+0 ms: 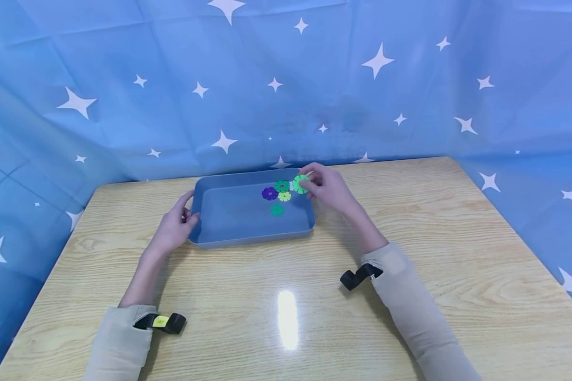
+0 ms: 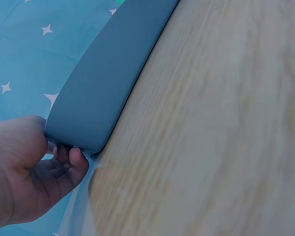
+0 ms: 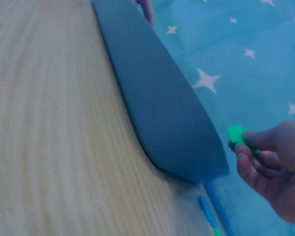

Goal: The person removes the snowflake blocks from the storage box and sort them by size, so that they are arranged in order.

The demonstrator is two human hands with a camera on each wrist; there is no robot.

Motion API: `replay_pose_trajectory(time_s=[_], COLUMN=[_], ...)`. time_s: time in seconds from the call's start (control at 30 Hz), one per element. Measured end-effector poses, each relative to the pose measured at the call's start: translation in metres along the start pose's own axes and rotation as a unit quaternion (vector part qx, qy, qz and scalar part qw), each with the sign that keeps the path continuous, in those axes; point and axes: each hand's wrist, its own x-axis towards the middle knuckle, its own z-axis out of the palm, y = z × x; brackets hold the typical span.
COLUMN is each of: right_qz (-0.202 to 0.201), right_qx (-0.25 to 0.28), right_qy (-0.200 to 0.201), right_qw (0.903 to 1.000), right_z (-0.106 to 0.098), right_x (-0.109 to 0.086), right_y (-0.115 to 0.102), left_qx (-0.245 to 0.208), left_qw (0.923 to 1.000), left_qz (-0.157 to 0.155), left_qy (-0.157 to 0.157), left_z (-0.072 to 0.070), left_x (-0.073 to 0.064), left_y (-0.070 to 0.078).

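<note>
A blue-grey rectangular tray [image 1: 233,209] lies towards the back of the table. My left hand [image 1: 172,225] grips its left end, with the thumb at the rim and curled fingers outside the wall, as the left wrist view [image 2: 64,172] also has it. Over the tray's right end, my right hand [image 1: 332,189] pinches a light green notched disc [image 1: 301,184] between thumb and fingers. Inside the tray lie a purple disc [image 1: 269,193], a dark green disc [image 1: 282,186], a yellow-green disc [image 1: 284,196] and a teal-green disc [image 1: 277,210]. Something pale is partly hidden beside the pinched disc.
In the right wrist view, a small blue piece [image 3: 206,210] with a green one by it lies beyond the tray's right corner. Behind the wooden table [image 1: 229,296] hangs a blue cloth [image 1: 248,63] with white stars.
</note>
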Motion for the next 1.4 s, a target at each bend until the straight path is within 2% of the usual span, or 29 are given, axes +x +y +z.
replay_pose_trajectory(time_s=[0.27,0.57,0.73,0.9,1.4], right_qz=[0.039,0.091,0.103,0.111,0.172], right_qx=[0.013,-0.047,-0.075,-0.081,-0.096], right_qy=[0.037,0.05,0.046,0.049,0.079], right_qw=[0.9985,0.9935,0.9907,0.9893,0.9772], right_z=[-0.03,-0.054,-0.062,-0.069,-0.074], right_x=[-0.003,-0.006,-0.01,-0.013,-0.014], right_y=[0.015,0.045,0.058,0.067,0.078], left_qx=[0.003,-0.004,-0.008,-0.007,0.002], left_qw=[1.0,1.0,1.0,1.0,1.0], left_qz=[0.004,0.002,0.001,0.0,-0.002], left_qy=[0.0,0.001,0.0,0.0,-0.001], left_z=[0.001,0.002,0.002,0.001,0.002], left_x=[0.0,0.0,0.0,0.0,0.001], left_y=[-0.002,-0.002,-0.002,-0.001,-0.002])
